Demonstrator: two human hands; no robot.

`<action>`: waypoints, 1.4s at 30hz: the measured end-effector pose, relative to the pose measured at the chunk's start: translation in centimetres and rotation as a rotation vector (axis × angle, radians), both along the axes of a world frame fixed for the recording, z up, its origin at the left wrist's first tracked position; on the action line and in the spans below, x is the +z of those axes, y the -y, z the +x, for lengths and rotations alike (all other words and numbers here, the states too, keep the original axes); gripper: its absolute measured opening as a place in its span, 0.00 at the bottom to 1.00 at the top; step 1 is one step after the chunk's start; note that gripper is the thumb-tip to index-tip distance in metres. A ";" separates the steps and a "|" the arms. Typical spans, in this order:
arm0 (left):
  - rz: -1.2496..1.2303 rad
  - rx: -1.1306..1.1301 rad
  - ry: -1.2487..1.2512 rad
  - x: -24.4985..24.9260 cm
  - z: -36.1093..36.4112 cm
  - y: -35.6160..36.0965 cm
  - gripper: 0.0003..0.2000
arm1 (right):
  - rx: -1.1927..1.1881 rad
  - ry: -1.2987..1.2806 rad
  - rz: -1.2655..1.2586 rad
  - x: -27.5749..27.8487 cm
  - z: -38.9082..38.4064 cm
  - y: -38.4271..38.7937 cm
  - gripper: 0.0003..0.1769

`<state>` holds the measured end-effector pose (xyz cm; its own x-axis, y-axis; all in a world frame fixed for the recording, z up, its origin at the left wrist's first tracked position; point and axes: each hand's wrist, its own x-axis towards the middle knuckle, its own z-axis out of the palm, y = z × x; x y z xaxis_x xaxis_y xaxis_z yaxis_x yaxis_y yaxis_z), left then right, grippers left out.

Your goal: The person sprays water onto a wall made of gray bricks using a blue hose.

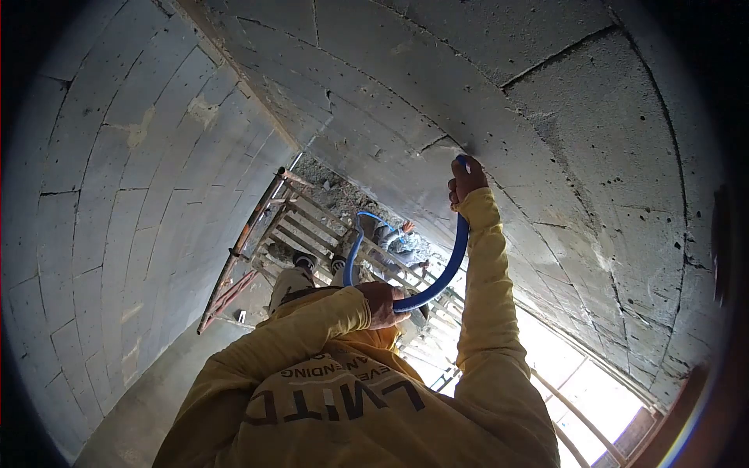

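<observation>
A blue hose (437,286) runs in a curve between my two hands. My right hand (467,179) is raised at the block wall (562,156), fingers closed around the hose's upper end; the wall beside it has a pale patch. Lower down, in front of my chest, my left hand (381,304) is wrapped round the same hose. From there the hose loops away and down past the slatted platform.
Beneath me is a slatted scaffold platform (308,234) with a rusty pipe frame (234,253). Another person (394,242) is below, near the hose. A second block wall (117,195) rises on the left. Bright light enters through an opening (581,390) at lower right.
</observation>
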<state>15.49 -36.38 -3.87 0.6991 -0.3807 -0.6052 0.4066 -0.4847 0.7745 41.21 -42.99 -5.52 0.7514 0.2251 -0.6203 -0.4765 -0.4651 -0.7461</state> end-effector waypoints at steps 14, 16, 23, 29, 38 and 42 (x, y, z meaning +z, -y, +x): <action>0.001 0.006 -0.028 0.2 0.0 -0.5 0.21 | 0.049 0.032 0.020 -1.2 0.3 -0.8 0.19; -0.002 0.000 -0.042 0.2 0.1 -0.5 0.21 | 0.050 0.032 0.002 -0.7 0.0 -1.1 0.19; 0.034 -0.019 -0.026 0.6 0.3 -0.7 0.22 | 0.036 0.001 0.018 -0.7 0.1 -1.3 0.19; 0.017 -0.022 -0.027 0.5 0.4 -0.8 0.22 | 0.057 0.006 -0.031 -0.7 0.0 -1.7 0.20; -0.030 0.017 -0.040 -0.6 0.2 -0.5 0.22 | 0.085 -0.003 0.004 -0.5 0.1 -2.1 0.22; -0.017 0.014 -0.046 -0.7 0.3 -0.5 0.21 | 0.079 -0.007 0.000 -0.3 0.2 -3.0 0.22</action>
<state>15.75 -35.83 -4.56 0.6761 -0.3819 -0.6301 0.4482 -0.4655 0.7631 41.36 -40.03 -5.83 0.7272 0.2834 -0.6252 -0.4433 -0.5016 -0.7429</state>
